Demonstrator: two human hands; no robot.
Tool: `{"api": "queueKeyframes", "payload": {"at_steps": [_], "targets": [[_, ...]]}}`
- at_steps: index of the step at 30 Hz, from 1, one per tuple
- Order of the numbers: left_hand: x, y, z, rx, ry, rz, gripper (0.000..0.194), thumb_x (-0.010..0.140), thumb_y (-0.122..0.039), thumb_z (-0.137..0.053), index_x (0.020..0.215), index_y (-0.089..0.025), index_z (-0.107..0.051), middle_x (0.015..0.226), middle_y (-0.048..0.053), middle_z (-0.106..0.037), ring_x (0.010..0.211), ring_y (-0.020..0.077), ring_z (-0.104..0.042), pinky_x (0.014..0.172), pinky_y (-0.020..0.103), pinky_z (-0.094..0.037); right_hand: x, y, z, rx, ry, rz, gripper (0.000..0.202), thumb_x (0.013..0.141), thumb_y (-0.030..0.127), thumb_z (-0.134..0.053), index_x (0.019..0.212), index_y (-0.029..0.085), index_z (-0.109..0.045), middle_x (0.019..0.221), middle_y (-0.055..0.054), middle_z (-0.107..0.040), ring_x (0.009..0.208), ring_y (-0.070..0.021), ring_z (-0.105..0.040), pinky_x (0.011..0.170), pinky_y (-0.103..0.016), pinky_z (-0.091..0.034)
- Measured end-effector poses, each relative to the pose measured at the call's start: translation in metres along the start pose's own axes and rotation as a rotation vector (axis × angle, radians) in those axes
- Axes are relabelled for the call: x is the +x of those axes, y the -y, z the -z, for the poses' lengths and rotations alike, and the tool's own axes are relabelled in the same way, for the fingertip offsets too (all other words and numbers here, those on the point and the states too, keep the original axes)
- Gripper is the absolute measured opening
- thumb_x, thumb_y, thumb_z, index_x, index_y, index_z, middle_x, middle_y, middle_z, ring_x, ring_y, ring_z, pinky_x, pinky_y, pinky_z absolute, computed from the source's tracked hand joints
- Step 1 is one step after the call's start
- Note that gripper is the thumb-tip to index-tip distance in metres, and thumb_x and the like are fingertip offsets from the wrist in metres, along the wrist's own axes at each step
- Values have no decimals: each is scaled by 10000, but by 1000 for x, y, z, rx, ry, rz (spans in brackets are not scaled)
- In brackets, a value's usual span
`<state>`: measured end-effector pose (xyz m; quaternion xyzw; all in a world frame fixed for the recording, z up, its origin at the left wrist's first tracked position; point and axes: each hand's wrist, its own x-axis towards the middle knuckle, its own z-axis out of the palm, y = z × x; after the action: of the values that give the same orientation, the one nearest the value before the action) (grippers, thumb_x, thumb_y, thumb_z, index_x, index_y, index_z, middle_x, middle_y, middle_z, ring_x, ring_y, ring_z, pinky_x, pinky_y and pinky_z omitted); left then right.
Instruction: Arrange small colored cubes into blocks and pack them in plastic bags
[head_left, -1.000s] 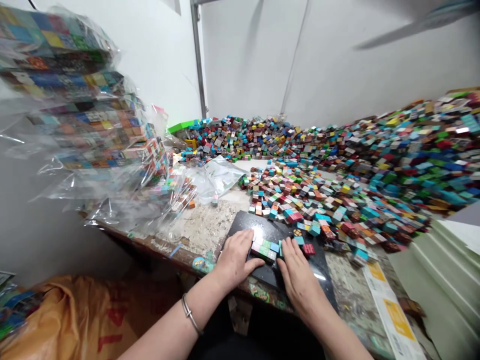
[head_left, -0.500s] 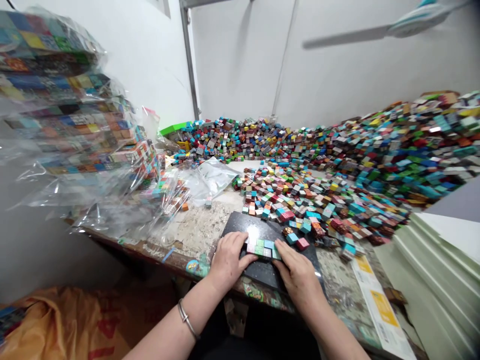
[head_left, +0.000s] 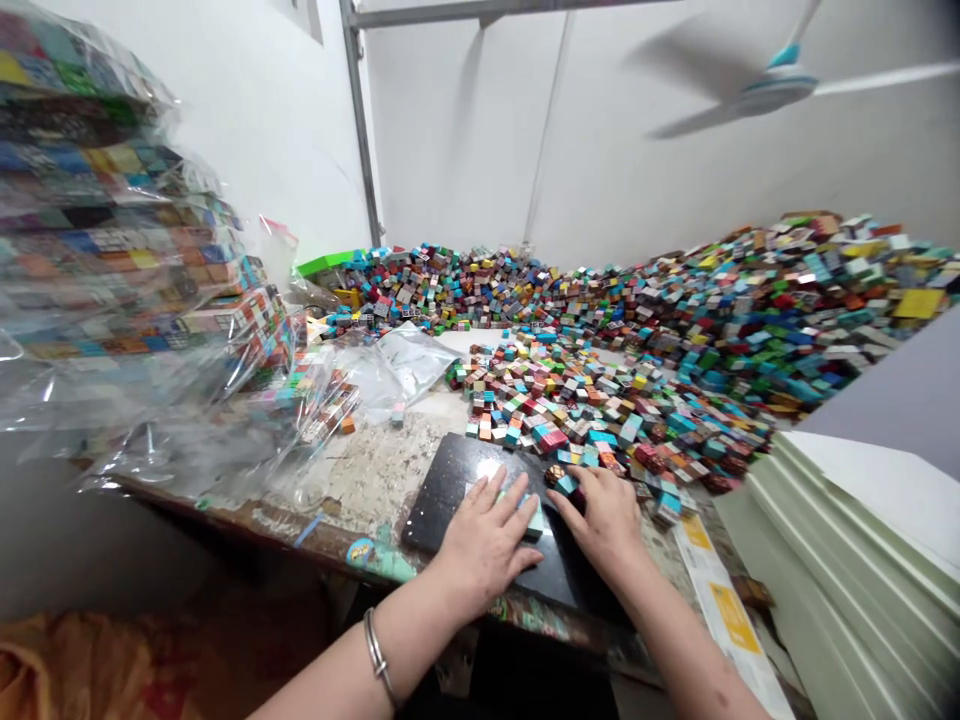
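My left hand [head_left: 491,530] lies spread, palm down, over a short row of small blocks [head_left: 535,520] on a black slab [head_left: 442,490]. Most of that row is hidden under the fingers; a pale green end shows. My right hand [head_left: 606,515] is at the slab's right part, its thumb and fingers apart around a teal block [head_left: 565,485]. Whether the fingers touch it is hard to tell. A brown patterned block [head_left: 555,474] sits just beside it. A silver bangle [head_left: 377,655] is on my left wrist.
Many coloured blocks [head_left: 585,390] spread behind the slab, piled higher at the right [head_left: 810,300]. Plastic-wrapped block stacks [head_left: 127,240] stand at the left. Clear bags [head_left: 405,365] lie mid-table. Pale green sheets [head_left: 847,540] are at the right, and a fan [head_left: 780,90] hangs above.
My left hand has moved from gripping the row's left end to lying flat over it. My right hand has left the row's right end and reached to the loose blocks. The view has shifted right.
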<state>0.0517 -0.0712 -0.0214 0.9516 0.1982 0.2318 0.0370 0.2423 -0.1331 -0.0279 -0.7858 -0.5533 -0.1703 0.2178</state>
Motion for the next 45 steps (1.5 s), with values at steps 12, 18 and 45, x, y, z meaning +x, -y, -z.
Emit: {"api": "queueKeyframes", "payload": {"at_steps": [12,18,45], "targets": [[-2,0,-5,-8,33,-3,518,870,-463,-391,1334,-242,-328,1395,22,-376,1305,239,-278,1065,431,-244,-21,-15,2,233,28,84,344,818,320,-458,1065,104,-563,959,-144,-614,865,-240,-568,751,-389,-478],[-6,1,4,-45,-13,-11,577,866,-474,-390,1358,-195,-278,1431,97,-293,1335,271,-190,1064,475,-234,-23,-17,23,298,-17,93,263,841,260,-401,972,144,-596,897,-128,-632,829,-231,-588,749,-399,-495],[-61,10,29,-274,-227,228,397,745,-454,-611,1043,-197,-560,987,64,-601,942,230,-518,839,421,-391,-16,67,51,575,176,-41,290,812,399,-488,1008,212,-594,990,-58,-652,917,-193,-604,829,-322,-480]]}}
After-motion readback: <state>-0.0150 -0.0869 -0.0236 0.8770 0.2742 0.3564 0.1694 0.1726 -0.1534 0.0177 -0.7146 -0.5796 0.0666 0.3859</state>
